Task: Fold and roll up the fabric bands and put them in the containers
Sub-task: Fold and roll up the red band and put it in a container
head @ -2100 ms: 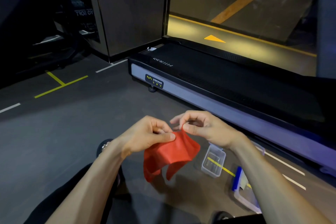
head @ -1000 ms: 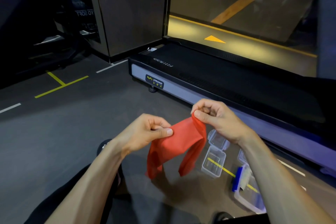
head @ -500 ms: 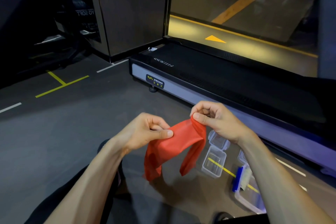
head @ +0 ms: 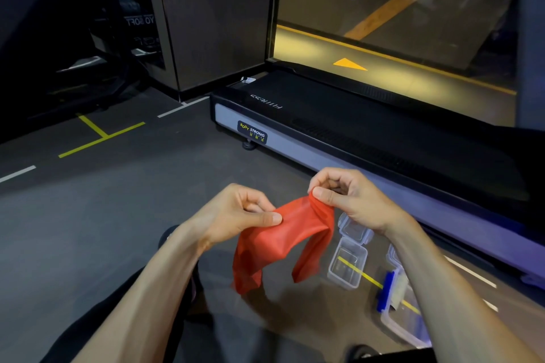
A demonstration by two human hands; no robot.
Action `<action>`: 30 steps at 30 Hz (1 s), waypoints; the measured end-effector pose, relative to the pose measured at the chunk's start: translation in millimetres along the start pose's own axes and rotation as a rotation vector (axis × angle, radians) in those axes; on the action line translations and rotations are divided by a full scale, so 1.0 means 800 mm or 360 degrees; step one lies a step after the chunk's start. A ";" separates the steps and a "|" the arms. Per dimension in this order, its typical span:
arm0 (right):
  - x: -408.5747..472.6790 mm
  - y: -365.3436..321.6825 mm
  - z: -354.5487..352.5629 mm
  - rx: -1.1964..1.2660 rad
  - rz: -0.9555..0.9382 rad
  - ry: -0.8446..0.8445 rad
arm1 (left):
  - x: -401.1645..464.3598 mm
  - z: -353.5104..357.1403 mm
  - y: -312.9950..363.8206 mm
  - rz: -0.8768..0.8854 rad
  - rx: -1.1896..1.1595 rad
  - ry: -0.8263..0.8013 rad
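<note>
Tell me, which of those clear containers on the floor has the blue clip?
The larger container nearest the person, partly under the right forearm: a blue latch stands on its side. The small open container beside the red band shows none.

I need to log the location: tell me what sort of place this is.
Most likely a gym. A treadmill with a "Body Strong" label stands on dark flooring marked with yellow lines, and more exercise equipment sits in the dim background, upper left.
</note>
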State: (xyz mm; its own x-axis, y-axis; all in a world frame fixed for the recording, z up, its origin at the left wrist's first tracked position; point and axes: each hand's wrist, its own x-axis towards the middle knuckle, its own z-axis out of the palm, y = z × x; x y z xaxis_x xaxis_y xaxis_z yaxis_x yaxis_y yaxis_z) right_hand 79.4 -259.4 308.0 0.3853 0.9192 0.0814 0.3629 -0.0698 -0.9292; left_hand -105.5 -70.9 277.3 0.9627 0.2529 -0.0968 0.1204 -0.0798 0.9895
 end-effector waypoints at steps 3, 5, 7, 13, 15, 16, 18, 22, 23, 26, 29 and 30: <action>-0.001 0.001 -0.001 -0.0012 0.0000 -0.0006 | 0.001 -0.001 -0.001 -0.0008 0.0001 -0.0016; -0.001 0.001 -0.001 -0.0021 -0.0001 -0.0006 | 0.001 -0.002 -0.001 -0.0015 0.0013 -0.0026; -0.001 0.001 -0.001 -0.0025 0.0003 -0.0009 | 0.001 -0.002 -0.002 -0.0026 0.0016 -0.0032; -0.002 0.002 -0.001 -0.0043 0.0015 -0.0014 | 0.004 -0.004 -0.009 -0.0029 0.0038 -0.0052; -0.001 0.003 -0.002 -0.0051 0.0013 -0.0018 | 0.006 -0.005 -0.012 -0.0022 0.0039 -0.0048; -0.001 0.004 -0.002 -0.0051 0.0013 -0.0020 | 0.006 -0.006 -0.013 -0.0015 0.0040 -0.0046; -0.001 0.005 -0.001 -0.0049 0.0026 -0.0018 | 0.007 -0.006 -0.014 0.0004 0.0042 -0.0039; -0.001 0.007 0.004 -0.0087 0.0029 -0.0065 | 0.006 -0.005 -0.013 0.0053 0.0077 -0.0074; 0.000 0.008 0.007 -0.0094 0.0019 -0.0079 | 0.006 -0.004 -0.013 0.0057 0.0079 -0.0079; 0.001 0.008 0.019 0.0016 0.0000 -0.0091 | 0.008 -0.004 -0.015 0.0072 0.0107 -0.0080; 0.005 0.005 0.046 0.0023 -0.0073 -0.0217 | 0.012 -0.002 -0.020 0.0082 0.0163 -0.0085; 0.006 0.006 0.056 -0.0029 -0.0105 -0.0266 | 0.013 -0.002 -0.022 0.0093 0.0159 -0.0101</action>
State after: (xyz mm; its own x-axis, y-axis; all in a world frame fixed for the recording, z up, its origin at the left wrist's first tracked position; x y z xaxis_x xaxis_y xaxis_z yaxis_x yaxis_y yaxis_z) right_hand 44.9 -238.2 287.6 0.2142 0.9736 0.0793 0.3986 -0.0130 -0.9170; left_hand -98.1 -65.6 259.1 0.9818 0.1835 -0.0488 0.0840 -0.1890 0.9784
